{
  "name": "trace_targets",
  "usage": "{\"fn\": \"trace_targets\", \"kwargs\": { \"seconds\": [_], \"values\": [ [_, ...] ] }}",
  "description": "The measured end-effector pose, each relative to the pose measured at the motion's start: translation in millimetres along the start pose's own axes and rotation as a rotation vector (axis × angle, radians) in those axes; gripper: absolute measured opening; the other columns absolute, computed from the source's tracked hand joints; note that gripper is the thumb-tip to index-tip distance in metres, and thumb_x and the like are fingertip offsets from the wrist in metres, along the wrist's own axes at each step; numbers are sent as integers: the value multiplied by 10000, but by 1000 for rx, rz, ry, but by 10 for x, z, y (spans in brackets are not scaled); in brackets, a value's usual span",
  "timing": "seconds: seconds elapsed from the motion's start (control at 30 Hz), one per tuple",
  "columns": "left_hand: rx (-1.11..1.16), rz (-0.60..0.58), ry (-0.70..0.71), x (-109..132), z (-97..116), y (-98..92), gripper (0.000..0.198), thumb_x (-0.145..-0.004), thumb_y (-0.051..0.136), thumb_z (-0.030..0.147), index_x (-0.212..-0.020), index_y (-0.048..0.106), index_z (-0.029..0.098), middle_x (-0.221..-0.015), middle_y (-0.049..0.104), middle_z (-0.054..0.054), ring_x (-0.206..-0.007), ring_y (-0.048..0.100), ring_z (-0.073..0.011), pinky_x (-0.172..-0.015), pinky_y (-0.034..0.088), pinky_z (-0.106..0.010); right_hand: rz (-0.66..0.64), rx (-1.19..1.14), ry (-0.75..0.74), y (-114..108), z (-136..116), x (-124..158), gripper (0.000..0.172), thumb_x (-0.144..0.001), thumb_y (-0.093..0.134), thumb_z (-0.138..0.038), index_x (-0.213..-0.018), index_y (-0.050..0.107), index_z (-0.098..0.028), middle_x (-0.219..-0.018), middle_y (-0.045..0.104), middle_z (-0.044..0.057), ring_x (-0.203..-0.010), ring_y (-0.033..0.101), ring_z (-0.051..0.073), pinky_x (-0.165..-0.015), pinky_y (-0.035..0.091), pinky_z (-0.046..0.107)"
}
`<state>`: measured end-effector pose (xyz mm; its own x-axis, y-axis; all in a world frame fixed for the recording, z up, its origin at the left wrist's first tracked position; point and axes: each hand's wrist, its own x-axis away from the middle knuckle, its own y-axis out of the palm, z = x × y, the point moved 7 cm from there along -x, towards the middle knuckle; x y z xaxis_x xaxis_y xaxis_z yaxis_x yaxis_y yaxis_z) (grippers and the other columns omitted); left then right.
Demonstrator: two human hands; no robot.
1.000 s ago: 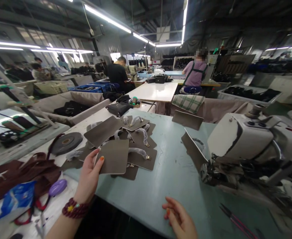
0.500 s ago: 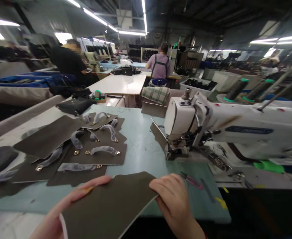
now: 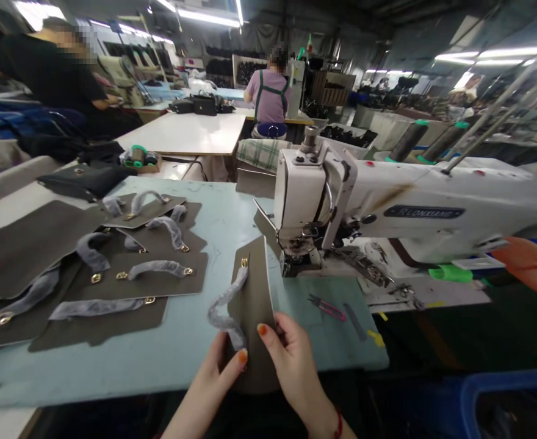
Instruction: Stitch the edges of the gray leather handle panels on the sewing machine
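Both my hands hold one dark olive bag panel [image 3: 254, 292] upright near the front edge of the pale green table [image 3: 223, 219]. My left hand [image 3: 213, 381] pinches its lower left part, thumb on the wrapped grey handle [image 3: 225, 311] fixed to it. My right hand [image 3: 291, 366] grips the lower right edge, thumb across the panel. The panel's far end points toward the needle area of the white sewing machine [image 3: 342, 201].
Several more olive panels with wrapped handles [image 3: 149, 280] lie spread at the left. Pink-handled snips [image 3: 326, 306] lie right of my hands. A black bag [image 3: 83, 180] and thread spools [image 3: 138, 155] sit further back. Two people work at distant tables.
My view swung right toward the sewing machine. The panel, held flat and low before, now stands turned on edge with its handle side showing, closer to the machine.
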<state>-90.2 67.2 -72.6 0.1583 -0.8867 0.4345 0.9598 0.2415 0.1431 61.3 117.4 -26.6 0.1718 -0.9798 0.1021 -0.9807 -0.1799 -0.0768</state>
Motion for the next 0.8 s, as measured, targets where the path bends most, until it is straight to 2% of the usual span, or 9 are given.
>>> {"fn": "trace_targets", "kwargs": {
  "seconds": [0.1, 0.13, 0.2, 0.3, 0.4, 0.53, 0.67, 0.73, 0.8],
  "values": [
    [93, -118, -87, -40, 60, 212, 530, -675, 805, 456, -1101, 662, 174, -1136, 707, -137, -1099, 641, -322, -947, 517, -405, -157, -170, 85, 78, 2, -20, 387, -908, 565, -504, -745, 571, -154, -672, 502, -10, -645, 481, 114, -586, 412, 199],
    [162, -132, -124, -36, 76, 262, 517, -695, 794, 447, -1111, 657, 174, -1106, 716, -128, -1047, 664, -301, -888, 543, -379, -204, -227, 117, 82, 2, -23, 393, -913, 556, -510, -758, 596, -151, -682, 522, -2, -653, 504, 118, -594, 433, 201],
    [304, -85, -206, -27, 82, 302, 481, -697, 791, 437, -1077, 671, 169, -1015, 733, -104, -904, 695, -258, -728, 573, -317, -247, -335, 162, 37, 0, -28, 397, -916, 543, -523, -848, 652, -147, -745, 587, 27, -686, 563, 136, -584, 471, 210],
    [430, 55, -289, -57, 67, 276, 388, -669, 809, 396, -961, 703, 162, -884, 735, -50, -709, 667, -164, -570, 535, -222, -167, -393, 170, -124, 11, -28, 427, -909, 550, -532, -998, 683, -137, -864, 671, 88, -727, 629, 163, -533, 488, 206],
    [506, 100, -310, -148, 85, 285, 350, -678, 802, 349, -970, 705, 182, -871, 733, -17, -676, 647, -123, -562, 520, -187, -129, -314, 170, -186, 40, 25, 453, -915, 539, -540, -975, 696, -119, -831, 689, 100, -641, 618, 137, -466, 439, 174],
    [539, 1, -288, -257, 161, 403, 319, -699, 792, 389, -905, 701, 163, -712, 694, -13, -569, 600, -122, -489, 484, -201, -215, -211, 157, -87, 19, 94, 498, -952, 455, -561, -925, 696, -125, -741, 661, 67, -567, 573, 111, -443, 391, 165],
    [474, -84, -209, -324, 255, 513, 274, -726, 771, 405, -755, 654, 159, -582, 614, 16, -428, 484, -87, -395, 407, -198, -222, -97, 141, -47, -47, 35, 538, -953, 429, -584, -810, 677, -129, -606, 596, 25, -487, 497, 87, -441, 354, 165],
    [432, -78, -164, -383, 296, 529, 269, -741, 759, 400, -769, 640, 160, -582, 617, 18, -421, 485, -87, -388, 403, -194, -196, -29, 141, -64, -52, -42, 517, -952, 457, -558, -741, 662, -133, -571, 597, 18, -463, 472, 77, -446, 344, 165],
    [382, -49, -123, -474, 345, 531, 289, -741, 763, 390, -852, 644, 151, -676, 674, -9, -510, 563, -111, -455, 465, -201, -157, -5, 147, -99, -21, -139, 474, -957, 482, -511, -712, 641, -138, -594, 644, 28, -462, 493, 77, -451, 347, 166]
  ]
}}
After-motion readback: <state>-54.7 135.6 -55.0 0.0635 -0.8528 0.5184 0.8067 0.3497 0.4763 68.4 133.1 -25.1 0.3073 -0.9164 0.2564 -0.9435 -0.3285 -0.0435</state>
